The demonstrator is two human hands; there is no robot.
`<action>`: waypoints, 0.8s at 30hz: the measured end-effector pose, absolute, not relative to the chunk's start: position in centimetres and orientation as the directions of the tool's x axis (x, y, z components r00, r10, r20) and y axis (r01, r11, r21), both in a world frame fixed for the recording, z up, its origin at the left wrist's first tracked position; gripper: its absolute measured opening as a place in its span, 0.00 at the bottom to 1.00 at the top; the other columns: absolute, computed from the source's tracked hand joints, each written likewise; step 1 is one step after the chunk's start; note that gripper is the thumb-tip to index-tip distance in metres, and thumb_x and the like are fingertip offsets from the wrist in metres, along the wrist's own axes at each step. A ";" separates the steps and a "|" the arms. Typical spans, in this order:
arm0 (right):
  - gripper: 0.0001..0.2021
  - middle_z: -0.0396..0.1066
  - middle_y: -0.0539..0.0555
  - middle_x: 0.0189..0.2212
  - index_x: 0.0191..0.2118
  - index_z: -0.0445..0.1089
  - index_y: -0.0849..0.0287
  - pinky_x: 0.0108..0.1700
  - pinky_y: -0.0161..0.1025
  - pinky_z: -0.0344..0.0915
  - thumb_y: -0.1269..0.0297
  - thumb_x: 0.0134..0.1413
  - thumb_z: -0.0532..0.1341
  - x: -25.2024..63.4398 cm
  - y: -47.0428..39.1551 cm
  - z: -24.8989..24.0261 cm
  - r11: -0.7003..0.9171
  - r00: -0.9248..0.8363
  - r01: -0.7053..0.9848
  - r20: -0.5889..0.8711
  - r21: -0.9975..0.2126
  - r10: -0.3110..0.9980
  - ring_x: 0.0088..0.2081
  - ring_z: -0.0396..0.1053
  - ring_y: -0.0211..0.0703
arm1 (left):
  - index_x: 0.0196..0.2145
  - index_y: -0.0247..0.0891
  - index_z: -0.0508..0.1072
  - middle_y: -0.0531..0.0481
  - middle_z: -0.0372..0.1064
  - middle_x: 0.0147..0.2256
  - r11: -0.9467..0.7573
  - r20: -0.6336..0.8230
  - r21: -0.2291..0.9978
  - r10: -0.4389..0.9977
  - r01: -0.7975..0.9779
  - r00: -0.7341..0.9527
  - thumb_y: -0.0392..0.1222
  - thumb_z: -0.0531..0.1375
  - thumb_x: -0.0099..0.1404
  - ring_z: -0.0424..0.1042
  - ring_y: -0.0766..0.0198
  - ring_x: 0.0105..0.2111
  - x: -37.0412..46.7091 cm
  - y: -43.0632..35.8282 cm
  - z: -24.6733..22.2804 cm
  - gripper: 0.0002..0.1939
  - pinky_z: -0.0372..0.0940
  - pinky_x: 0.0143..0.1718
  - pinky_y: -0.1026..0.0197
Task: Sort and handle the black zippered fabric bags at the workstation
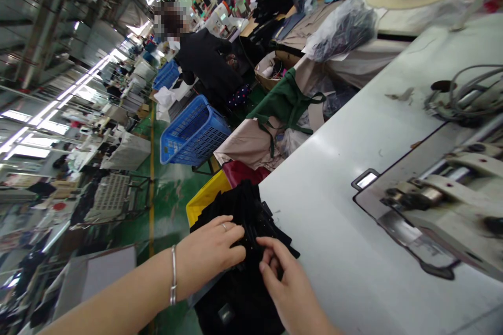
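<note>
A pile of black fabric pieces (pixel 243 201) hangs over the near corner of the white sewing table, with its folded layers bunched together. My left hand (pixel 214 248), wearing a ring and a silver bracelet, reaches in from the left and lies over the pile with its fingers curled into the cloth. Across from it, my right hand (pixel 285 277) has its fingers bent against the right side of the same cloth. Its index fingertip touches the layers close to my left fingers. What exactly lies between the right thumb and fingers is partly hidden. Below both hands, more black cloth hangs down.
A sewing machine (pixel 451 204) stands at the right on the white table (pixel 326 188). Beyond the pile are a yellow bin (pixel 208 193), a blue basket (pixel 196 133) and a green apron-like cloth (pixel 285 97). A co-worker (pixel 208 63) in dark clothes sits farther off.
</note>
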State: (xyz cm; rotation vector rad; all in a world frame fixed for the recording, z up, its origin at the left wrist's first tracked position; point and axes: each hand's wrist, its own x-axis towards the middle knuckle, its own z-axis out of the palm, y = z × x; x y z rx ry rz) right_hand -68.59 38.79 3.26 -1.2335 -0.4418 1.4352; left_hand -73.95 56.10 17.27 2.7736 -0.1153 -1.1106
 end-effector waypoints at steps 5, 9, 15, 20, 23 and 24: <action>0.19 0.64 0.50 0.36 0.53 0.66 0.53 0.40 0.36 0.63 0.71 0.57 0.52 -68.8 38.6 2.9 -0.269 0.228 -0.403 -0.381 -0.874 0.896 0.35 0.64 0.38 | 0.48 0.36 0.64 0.45 0.64 0.45 -0.986 -0.707 0.151 -0.062 0.064 0.705 0.27 0.66 0.57 0.64 0.53 0.48 -74.1 55.6 17.8 0.23 0.61 0.54 0.49; 0.18 0.64 0.50 0.35 0.50 0.67 0.50 0.39 0.36 0.62 0.72 0.56 0.54 -68.3 39.1 2.8 -0.275 0.242 -0.345 -0.368 -0.898 0.898 0.36 0.65 0.39 | 0.49 0.37 0.64 0.46 0.63 0.46 -0.981 -0.729 0.143 -0.016 0.129 0.684 0.25 0.67 0.51 0.64 0.54 0.49 -74.3 55.7 18.2 0.29 0.55 0.60 0.47; 0.17 0.65 0.51 0.39 0.50 0.69 0.47 0.43 0.39 0.63 0.71 0.56 0.56 -67.4 39.6 2.7 -0.320 0.176 -0.194 -0.354 -0.927 0.919 0.40 0.67 0.42 | 0.47 0.39 0.66 0.47 0.64 0.55 -0.987 -0.693 0.135 -0.027 0.092 0.721 0.26 0.58 0.60 0.58 0.56 0.60 -74.9 56.2 18.7 0.18 0.36 0.68 0.46; 0.19 0.65 0.52 0.43 0.51 0.68 0.47 0.47 0.44 0.63 0.74 0.59 0.53 -67.4 39.6 3.4 -0.241 0.120 -0.067 -0.248 -0.968 0.961 0.44 0.66 0.46 | 0.47 0.42 0.64 0.49 0.54 0.64 -0.967 -0.810 0.181 -0.043 0.180 0.585 0.27 0.62 0.53 0.54 0.53 0.63 -73.9 56.9 18.1 0.25 0.39 0.66 0.41; 0.16 0.65 0.52 0.40 0.48 0.67 0.52 0.46 0.43 0.63 0.75 0.57 0.54 -67.3 39.5 3.4 -0.279 0.160 -0.123 -0.297 -0.952 0.941 0.42 0.66 0.44 | 0.46 0.43 0.64 0.51 0.64 0.57 -0.948 -0.856 0.186 -0.027 0.259 0.517 0.26 0.64 0.48 0.51 0.53 0.64 -73.2 57.2 18.0 0.28 0.33 0.66 0.39; 0.14 0.64 0.51 0.39 0.47 0.67 0.53 0.46 0.43 0.63 0.75 0.57 0.55 -67.3 39.4 3.3 -0.292 0.168 -0.137 -0.313 -0.946 0.935 0.41 0.66 0.43 | 0.45 0.43 0.64 0.52 0.66 0.54 -0.941 -0.860 0.194 -0.027 0.277 0.510 0.26 0.64 0.47 0.52 0.54 0.64 -73.0 57.2 18.0 0.28 0.31 0.67 0.39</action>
